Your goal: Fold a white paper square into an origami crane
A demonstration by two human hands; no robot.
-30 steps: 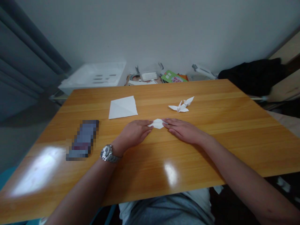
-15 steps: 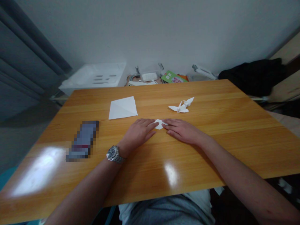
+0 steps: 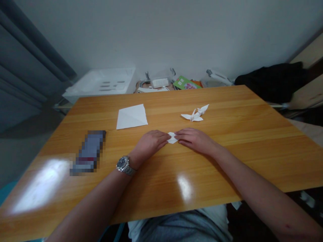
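Head view. Landmark: the origami (image 3: 194, 117), white, on the table (image 3: 156, 188); one piece or two, too small for you to tell.

Item: paper (image 3: 172, 137), one, small, white, folded. Lies flat on your side of the origami, slightly to its left. Its side ends run under your fingers; the long axis, by judgement, runs left to right, hand to hand.

Item: left hand (image 3: 153, 139). Nearer you than the origami and left of it. Fingers together, stretched, tips on the paper's left end.

Item: right hand (image 3: 193, 138). Directly on your side of the origami, apart from it. Fingers likewise, tips on the paper's right end.

Both hands touch the paper, so neither counts as nearer; it lies inward from each set of fingertips. Whether your thumbs pinch it, you cannot tell here.

Item: sheet (image 3: 132, 116), left of the origami.

Item: phone (image 3: 88, 153), farther left, nearer you; blurred out.
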